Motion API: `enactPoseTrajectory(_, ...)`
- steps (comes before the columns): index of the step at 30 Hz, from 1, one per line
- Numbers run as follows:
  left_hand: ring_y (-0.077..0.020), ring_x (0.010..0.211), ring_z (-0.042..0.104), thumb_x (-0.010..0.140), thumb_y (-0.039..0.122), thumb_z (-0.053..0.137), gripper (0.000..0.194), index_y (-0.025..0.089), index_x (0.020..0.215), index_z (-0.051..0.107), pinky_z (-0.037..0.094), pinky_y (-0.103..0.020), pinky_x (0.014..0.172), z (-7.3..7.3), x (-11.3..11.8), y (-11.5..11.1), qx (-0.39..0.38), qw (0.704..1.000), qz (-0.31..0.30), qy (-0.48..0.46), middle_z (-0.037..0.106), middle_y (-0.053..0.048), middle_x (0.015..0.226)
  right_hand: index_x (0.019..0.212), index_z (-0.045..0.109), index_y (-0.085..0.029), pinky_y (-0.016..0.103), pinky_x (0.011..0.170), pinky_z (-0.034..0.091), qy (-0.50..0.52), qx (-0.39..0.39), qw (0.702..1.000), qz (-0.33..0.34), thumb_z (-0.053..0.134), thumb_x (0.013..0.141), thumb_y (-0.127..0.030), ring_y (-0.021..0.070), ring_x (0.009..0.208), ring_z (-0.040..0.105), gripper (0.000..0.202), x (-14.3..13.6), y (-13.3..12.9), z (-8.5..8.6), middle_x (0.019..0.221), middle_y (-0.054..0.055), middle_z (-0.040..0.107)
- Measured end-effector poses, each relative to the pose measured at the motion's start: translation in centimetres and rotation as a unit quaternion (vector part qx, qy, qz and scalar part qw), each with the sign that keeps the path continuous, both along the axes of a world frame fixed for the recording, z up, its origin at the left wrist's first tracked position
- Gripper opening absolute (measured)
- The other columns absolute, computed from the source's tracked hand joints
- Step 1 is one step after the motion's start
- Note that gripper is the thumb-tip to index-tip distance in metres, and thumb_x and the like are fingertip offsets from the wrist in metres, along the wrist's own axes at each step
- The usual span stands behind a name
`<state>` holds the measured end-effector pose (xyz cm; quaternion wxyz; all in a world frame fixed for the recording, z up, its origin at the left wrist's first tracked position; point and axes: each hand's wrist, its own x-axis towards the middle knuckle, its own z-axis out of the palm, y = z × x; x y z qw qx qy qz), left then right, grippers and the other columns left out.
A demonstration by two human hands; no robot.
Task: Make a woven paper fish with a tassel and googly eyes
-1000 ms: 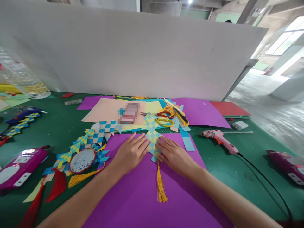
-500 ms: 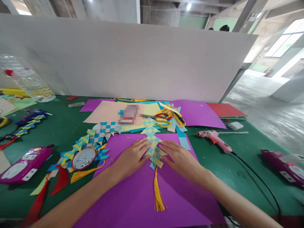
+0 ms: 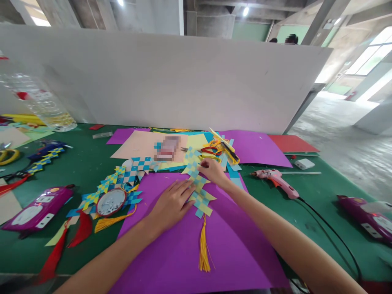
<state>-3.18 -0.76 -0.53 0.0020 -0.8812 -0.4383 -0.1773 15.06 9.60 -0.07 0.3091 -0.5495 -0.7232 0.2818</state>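
A checkered light-blue and yellow woven paper strip lies lengthwise on a purple sheet, its far end reaching past the sheet's back edge. From its near end hangs a yellow tassel. My left hand rests flat against the strip's left side, fingers stretched out and touching it. Further up on the right side, my right hand has its fingers curled in a pinch at the strip's edge. The fingertips partly cover what they grip.
On the right lie a pink glue gun with a black cord, a white adapter and a purple device. Scissors sit on papers behind. Left are woven pieces, a round dish, a purple device and a bottle.
My right hand has moved away from the strip's near part, up toward its far end, and its fingers have gone from flat to pinched. My left hand stays flat in place.
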Motion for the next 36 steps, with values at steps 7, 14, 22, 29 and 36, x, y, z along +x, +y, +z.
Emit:
enactPoseTrajectory(7, -0.0264, 0.116, 0.061, 0.089, 0.042, 0.058, 0.055, 0.022, 0.136, 0.038, 0.054, -0.042, 0.092, 1.7, -0.6, 0.8, -0.096, 0.923, 0.100, -0.359, 0.056, -0.014, 0.134, 0.083, 0.053, -0.018, 0.020, 0.041, 0.033, 0.121, -0.066, 0.989, 0.059, 0.054, 0.081, -0.049, 0.0085, 0.050, 0.051, 0.031, 2.8, -2.3, 3.3, 0.065, -0.001, 0.058)
enactPoseTrajectory(14, -0.0228, 0.085, 0.072, 0.093, 0.042, 0.051, 0.048, 0.022, 0.136, 0.047, 0.059, -0.035, 0.072, 1.8, 0.2, -0.4, -0.209, 0.949, 0.080, -0.220, 0.074, -0.007, 0.097, 0.094, 0.065, -0.017, 0.034, 0.068, 0.052, 0.021, -0.003, 1.000, 0.015, 0.062, 0.081, -0.031, 0.0220, 0.084, 0.064, 0.019, 5.9, -5.1, 2.6, 0.088, 0.009, 0.068)
enactPoseTrajectory(22, -0.0249, 0.140, 0.035, 0.099, 0.042, 0.040, 0.051, 0.015, 0.143, 0.040, 0.030, -0.045, 0.114, 0.8, 3.3, 0.6, -0.017, 0.998, -0.054, 0.037, 0.040, -0.012, 0.150, 0.109, 0.066, -0.018, 0.041, 0.093, 0.050, -0.224, 0.244, 0.937, 0.109, 0.041, 0.094, -0.017, 0.0231, 0.105, 0.061, 0.029, 7.1, -7.8, 1.8, 0.111, 0.009, 0.069)
enactPoseTrajectory(29, -0.0225, 0.145, 0.023, 0.101, 0.040, 0.031, 0.055, 0.016, 0.150, 0.025, 0.017, -0.046, 0.118, 0.6, 4.5, 0.6, -0.014, 0.992, -0.114, 0.044, 0.031, -0.011, 0.154, 0.107, 0.069, -0.020, 0.040, 0.087, 0.053, -0.184, 0.264, 0.947, 0.019, 0.042, 0.094, -0.020, 0.0230, 0.098, 0.064, 0.029, 10.7, -8.9, 2.2, 0.103, 0.008, 0.071)
enactPoseTrajectory(36, -0.0253, 0.142, 0.030, 0.094, 0.056, 0.040, 0.069, 0.015, 0.149, 0.029, 0.023, -0.043, 0.117, 0.2, 4.8, 0.7, -0.067, 0.984, -0.161, 0.038, 0.033, -0.014, 0.153, 0.099, 0.068, -0.020, 0.032, 0.076, 0.053, -0.202, 0.278, 0.904, 0.256, 0.043, 0.096, -0.019, 0.0179, 0.084, 0.064, 0.025, 9.8, -14.9, 1.8, 0.088, 0.007, 0.071)
